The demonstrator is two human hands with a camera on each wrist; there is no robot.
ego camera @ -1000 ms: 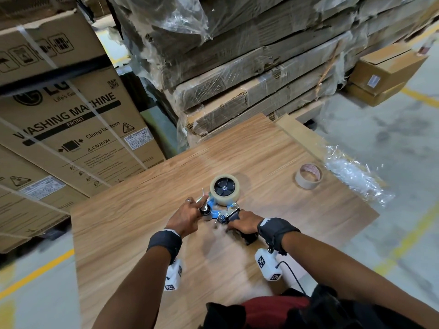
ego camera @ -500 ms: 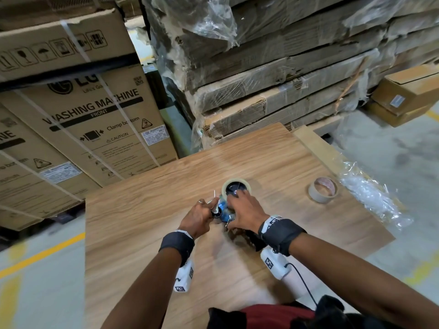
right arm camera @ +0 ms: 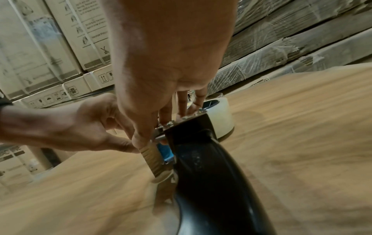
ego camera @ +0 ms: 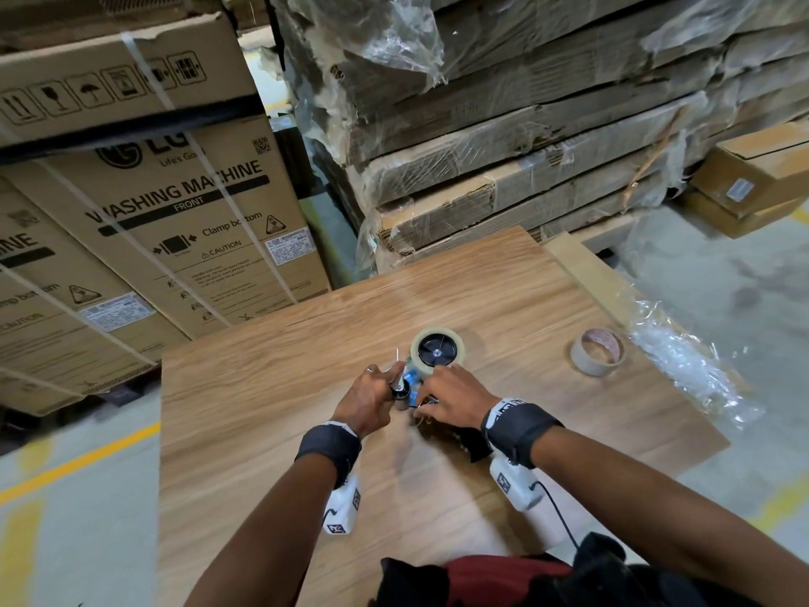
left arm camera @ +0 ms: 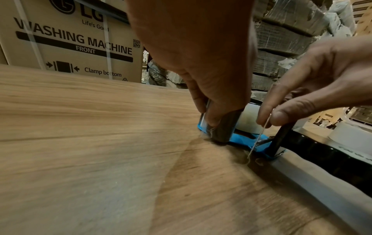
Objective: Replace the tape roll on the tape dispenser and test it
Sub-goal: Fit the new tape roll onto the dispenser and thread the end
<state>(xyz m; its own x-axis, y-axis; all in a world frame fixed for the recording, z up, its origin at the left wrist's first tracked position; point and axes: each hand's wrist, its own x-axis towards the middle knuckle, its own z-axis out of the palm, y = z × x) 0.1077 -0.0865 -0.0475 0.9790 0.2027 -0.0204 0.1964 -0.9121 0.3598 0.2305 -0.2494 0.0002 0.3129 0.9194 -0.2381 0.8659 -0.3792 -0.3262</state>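
Observation:
The blue-framed tape dispenser (ego camera: 411, 385) lies on its side on the wooden table (ego camera: 271, 387), a full clear tape roll (ego camera: 437, 350) on its hub. My left hand (ego camera: 394, 378) grips the front end, fingers curled round the black roller and the toothed blade (left arm camera: 203, 117). My right hand (ego camera: 427, 400) is just behind it, over the black handle (right arm camera: 211, 174). In the left wrist view its thumb and forefinger (left arm camera: 267, 120) pinch a thin strip of tape (left arm camera: 259, 138). The right wrist view shows that tape strip (right arm camera: 153, 159) running down from the thumb beside the blue frame (right arm camera: 166, 152).
A nearly spent tape roll (ego camera: 597, 350) lies at the right of the table, beside crumpled clear plastic (ego camera: 691, 365). Washing machine cartons (ego camera: 184, 221) stand behind on the left, wrapped flat cardboard stacks (ego camera: 503, 168) behind. The table's edges are close at left and right.
My right hand came off the top of the tape roll and drew back to the dispenser's front, now pinching the tape strip. The left hand kept its grip.

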